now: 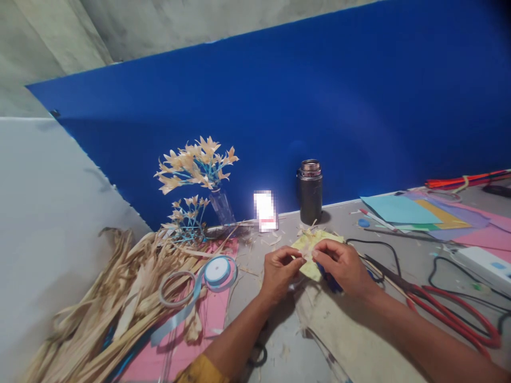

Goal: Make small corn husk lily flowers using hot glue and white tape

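My left hand [282, 270] and my right hand [340, 264] face each other over a crumpled yellow sheet [325, 235]. Thumb and fingertips are pinched together on both hands. A small pale piece [306, 252] shows between the fingertips, too small and blurred to name its material. Beneath my right hand, a dark blue thing [330, 279] is mostly hidden. Red-handled scissors [433, 298] lie to the right of that hand, their blades pointing toward it. Pale shreds are scattered about the yellow sheet.
Dried husks [131, 298] pile up at left, beside a ribbon roll [217, 270] and a tape ring [160, 291]. Behind stand husk flowers [195, 162] in a clear bottle [222, 207], a blurred-out bright screen [265, 210] and a dark flask [311, 197]. Coloured paper [399, 210] and a power strip [485, 266] lie right.
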